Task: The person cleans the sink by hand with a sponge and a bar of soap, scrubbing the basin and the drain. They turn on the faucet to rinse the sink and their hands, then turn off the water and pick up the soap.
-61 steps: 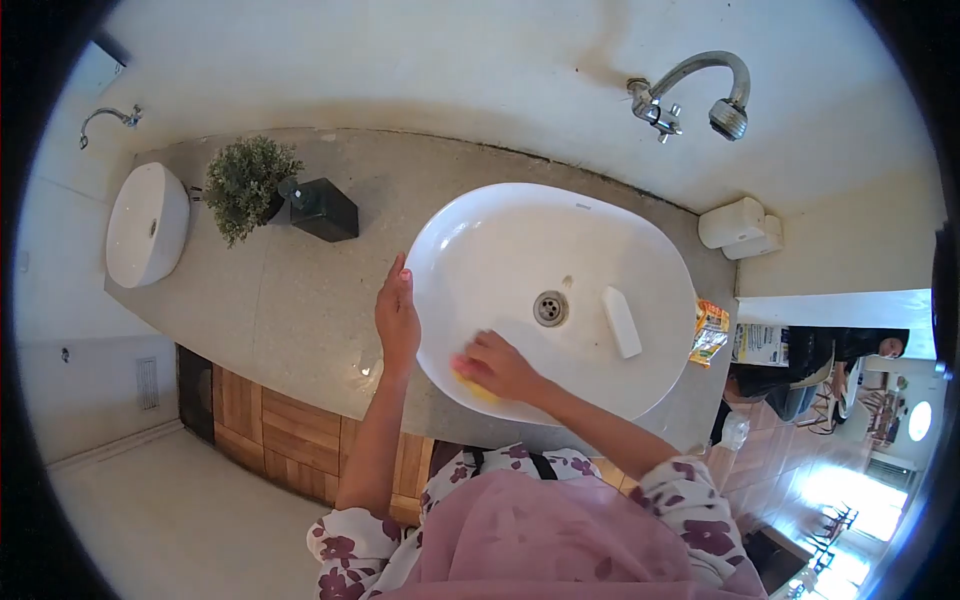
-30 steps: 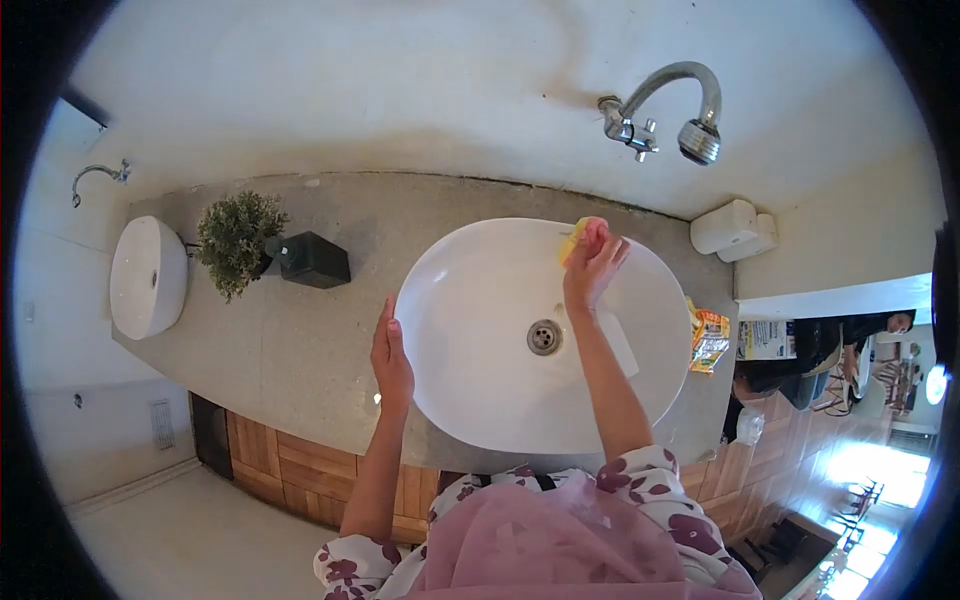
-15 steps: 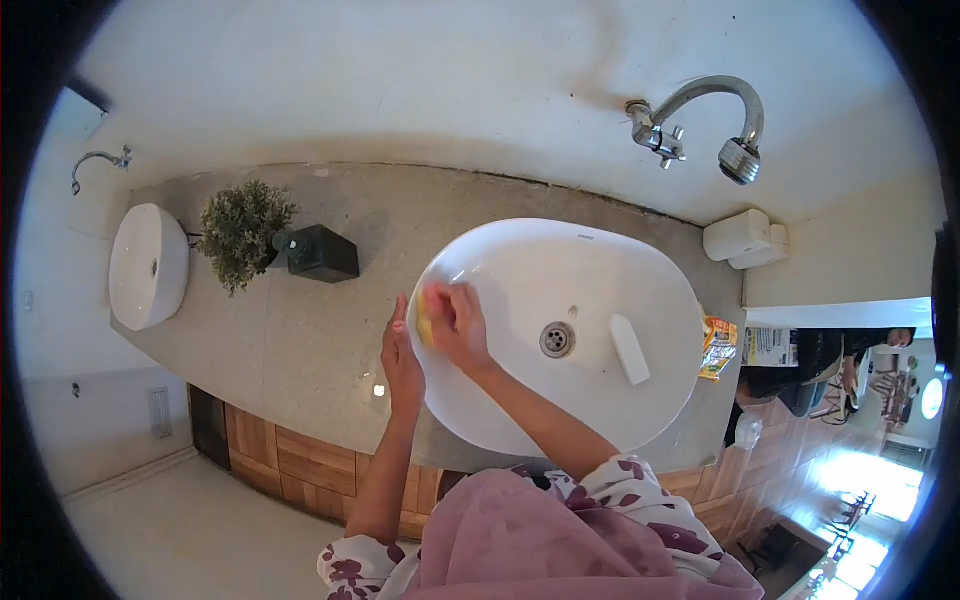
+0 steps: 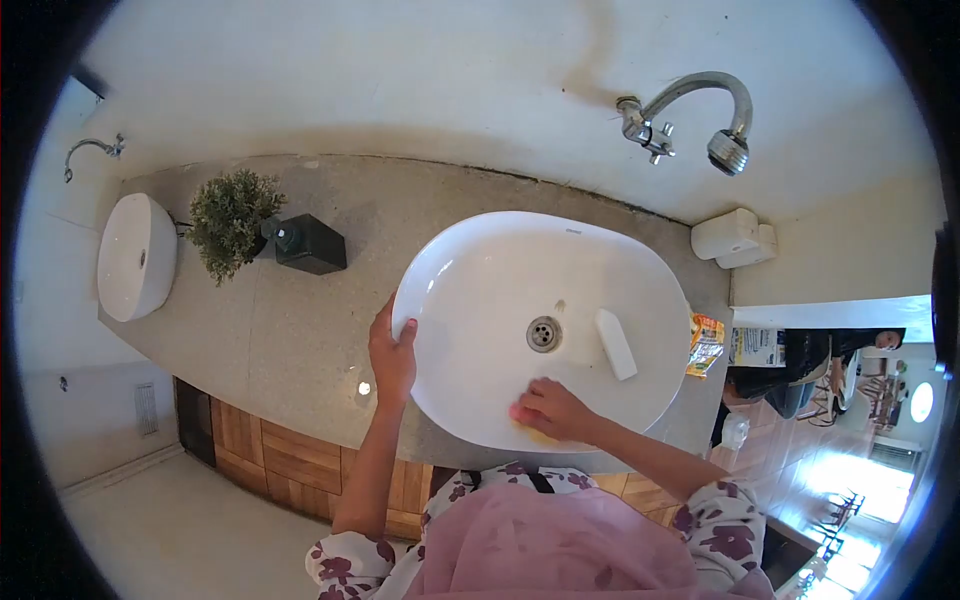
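Note:
A white oval washbasin point(image 4: 470, 300) stands on the counter in front of me. At its near wall, my right hand point(image 4: 560, 410) is closed on a pink and yellow sponge point(image 4: 519, 414), pressed to the inner surface; the fingers partly cover it. My left hand point(image 4: 391, 362) grips the basin's left rim, thumb over the edge and fingers along the outside. Inside the basin, a white bottle-shaped piece point(image 4: 616, 344) lies right of the metal drain point(image 4: 544, 334).
A curved tap point(image 4: 740, 110) juts from the wall. Left on the counter point(image 4: 300, 350) are a dark dispenser bottle point(image 4: 312, 245), a bushy plant point(image 4: 230, 222) and another basin point(image 4: 137, 258). An orange packet point(image 4: 706, 345) and white containers point(image 4: 727, 235) sit right. A person point(image 4: 800, 362) is beyond.
My right hand has swept the sponge from the basin's left wall to its near wall. My left hand has gone from upright beside the rim to gripping it. The view has shifted slightly.

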The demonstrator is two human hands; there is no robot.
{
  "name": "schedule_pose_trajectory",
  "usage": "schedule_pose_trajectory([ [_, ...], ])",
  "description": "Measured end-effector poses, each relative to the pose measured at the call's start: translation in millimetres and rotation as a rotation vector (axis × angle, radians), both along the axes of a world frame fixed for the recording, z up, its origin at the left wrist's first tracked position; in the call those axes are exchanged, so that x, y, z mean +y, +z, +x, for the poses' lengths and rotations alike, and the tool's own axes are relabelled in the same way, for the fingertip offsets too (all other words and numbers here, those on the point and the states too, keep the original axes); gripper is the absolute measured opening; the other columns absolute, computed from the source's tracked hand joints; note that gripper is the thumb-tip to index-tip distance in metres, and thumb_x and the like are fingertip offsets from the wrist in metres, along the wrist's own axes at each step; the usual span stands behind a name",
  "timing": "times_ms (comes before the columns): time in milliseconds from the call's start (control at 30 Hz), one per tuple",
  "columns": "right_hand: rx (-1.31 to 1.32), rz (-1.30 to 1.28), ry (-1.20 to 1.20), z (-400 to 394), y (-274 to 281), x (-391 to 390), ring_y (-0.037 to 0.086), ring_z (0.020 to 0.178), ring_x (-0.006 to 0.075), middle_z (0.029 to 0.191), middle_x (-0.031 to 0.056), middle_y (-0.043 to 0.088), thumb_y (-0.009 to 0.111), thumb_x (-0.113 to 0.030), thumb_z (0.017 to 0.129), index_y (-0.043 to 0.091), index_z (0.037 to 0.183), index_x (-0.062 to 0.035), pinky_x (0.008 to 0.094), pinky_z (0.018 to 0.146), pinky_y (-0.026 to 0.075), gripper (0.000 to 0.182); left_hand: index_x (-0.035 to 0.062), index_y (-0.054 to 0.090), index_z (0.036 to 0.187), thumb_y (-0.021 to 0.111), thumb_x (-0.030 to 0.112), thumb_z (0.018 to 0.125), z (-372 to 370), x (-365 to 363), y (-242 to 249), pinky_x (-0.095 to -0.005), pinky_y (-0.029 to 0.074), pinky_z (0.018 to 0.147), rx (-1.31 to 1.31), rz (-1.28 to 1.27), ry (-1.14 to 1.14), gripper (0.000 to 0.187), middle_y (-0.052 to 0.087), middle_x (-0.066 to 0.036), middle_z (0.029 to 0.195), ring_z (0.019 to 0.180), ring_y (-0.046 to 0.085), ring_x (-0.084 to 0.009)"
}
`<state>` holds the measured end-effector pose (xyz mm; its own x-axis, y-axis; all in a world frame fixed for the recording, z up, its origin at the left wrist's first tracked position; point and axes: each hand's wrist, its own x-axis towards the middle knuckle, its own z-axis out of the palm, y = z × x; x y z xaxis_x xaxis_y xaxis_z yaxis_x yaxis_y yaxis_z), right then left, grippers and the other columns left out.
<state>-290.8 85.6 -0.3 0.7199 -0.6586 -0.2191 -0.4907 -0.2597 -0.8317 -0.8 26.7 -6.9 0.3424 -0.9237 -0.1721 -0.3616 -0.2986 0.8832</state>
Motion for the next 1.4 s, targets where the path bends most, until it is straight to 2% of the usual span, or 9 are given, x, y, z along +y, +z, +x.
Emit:
schedule_pose_trajectory([
  [67, 0.087, -0.341, -0.084, 30, -19, -22, 0.053, 0.082, 0.0285, 0.084, 0.0074, 0.053, 0.058, -0.019, 0.087, 0.062, 0.09, -0.0115, 0.0411, 0.072, 0.043, 0.009, 0.0056, 0.053, 0.131, 0.059, 0.002, 0.087, -2, 0, -1, -0.0383, 0.037, 0.104, 0.067, -0.034, 0.055, 0.045, 0.055, -0.017, 0.129, 0.12, 0.05, -0.0303],
  [200, 0.156, -0.836, -0.211, 52, -63, -83, 0.053, 0.09, 0.0267, 0.093, 0.0089, 0.055, 0.06, -0.012, 0.079, 0.06, 0.092, -0.0109, 0.0426, 0.075, 0.041, 0.014, 0.0058, 0.052, 0.132, 0.059, 0.003, 0.088, -2, 0, 2, -0.038, 0.037, 0.104, 0.037, -0.039, 0.032, 0.045, 0.055, -0.017, 0.129, 0.12, 0.05, -0.0297],
  [367, 0.091, -1.08, -0.259, 42, -51, -156, 0.052, 0.086, 0.0258, 0.093, 0.007, 0.055, 0.061, -0.01, 0.079, 0.059, 0.093, -0.0098, 0.0419, 0.073, 0.042, 0.014, 0.0056, 0.052, 0.132, 0.058, 0.003, 0.087, -1, 1, -3, -0.0378, 0.037, 0.103, 0.036, -0.041, 0.039, 0.046, 0.055, -0.017, 0.129, 0.121, 0.05, -0.0298],
  [567, 0.076, -0.846, -0.601, 56, -72, -109, 0.052, 0.084, 0.0322, 0.09, 0.0114, 0.054, 0.061, -0.013, 0.081, 0.06, 0.096, -0.0083, 0.0448, 0.073, 0.042, 0.016, 0.0061, 0.053, 0.132, 0.059, 0.002, 0.086, -1, 0, 0, -0.0381, 0.038, 0.103, 0.048, -0.04, 0.029, 0.047, 0.055, -0.018, 0.129, 0.119, 0.052, -0.0297],
  [800, -0.018, -0.169, -0.238, 8, -15, -5, 0.053, 0.082, 0.0311, 0.083, 0.0121, 0.053, 0.064, -0.017, 0.083, 0.063, 0.091, -0.0079, 0.042, 0.07, 0.043, 0.012, 0.0059, 0.053, 0.132, 0.058, 0.001, 0.087, -3, 1, 0, -0.0376, 0.04, 0.101, 0.039, -0.059, 0.037, 0.046, 0.058, -0.018, 0.125, 0.116, 0.055, -0.0295],
  [933, -0.005, -0.251, -0.225, 10, -22, -8, 0.053, 0.081, 0.0302, 0.082, 0.0107, 0.053, 0.063, -0.017, 0.084, 0.062, 0.09, -0.0076, 0.0407, 0.071, 0.044, 0.011, 0.0058, 0.053, 0.132, 0.058, 0.001, 0.087, -3, -1, 3, -0.0375, 0.041, 0.1, 0.048, -0.055, 0.042, 0.045, 0.058, -0.018, 0.125, 0.115, 0.055, -0.0298],
  [1133, 0.161, -0.913, -0.412, 29, -60, -80, 0.052, 0.082, 0.0281, 0.084, 0.0093, 0.052, 0.061, -0.009, 0.08, 0.06, 0.089, -0.0114, 0.0426, 0.071, 0.043, 0.01, 0.0055, 0.053, 0.132, 0.058, 0.001, 0.087, -4, 0, 3, -0.0378, 0.042, 0.099, 0.066, -0.039, 0.05, 0.045, 0.058, -0.018, 0.125, 0.115, 0.056, -0.0295],
  [1233, 0.194, -1.037, -0.535, 38, -52, -119, 0.052, 0.083, 0.0281, 0.085, 0.0099, 0.052, 0.06, -0.01, 0.08, 0.06, 0.089, -0.0108, 0.0435, 0.072, 0.042, 0.009, 0.0054, 0.053, 0.131, 0.058, 0.001, 0.087, -2, -2, -1, -0.0378, 0.042, 0.099, 0.046, -0.036, 0.049, 0.045, 0.058, -0.018, 0.124, 0.115, 0.056, -0.0295],
  [1400, 0.088, -0.797, -0.624, 40, -57, -98, 0.052, 0.084, 0.0304, 0.085, 0.0119, 0.053, 0.061, -0.014, 0.083, 0.061, 0.091, -0.0085, 0.0433, 0.072, 0.042, 0.009, 0.0043, 0.053, 0.131, 0.058, 0.001, 0.087, -1, 2, -4, -0.0374, 0.042, 0.099, 0.09, -0.055, 0.044, 0.044, 0.058, -0.019, 0.124, 0.115, 0.056, -0.0296],
])
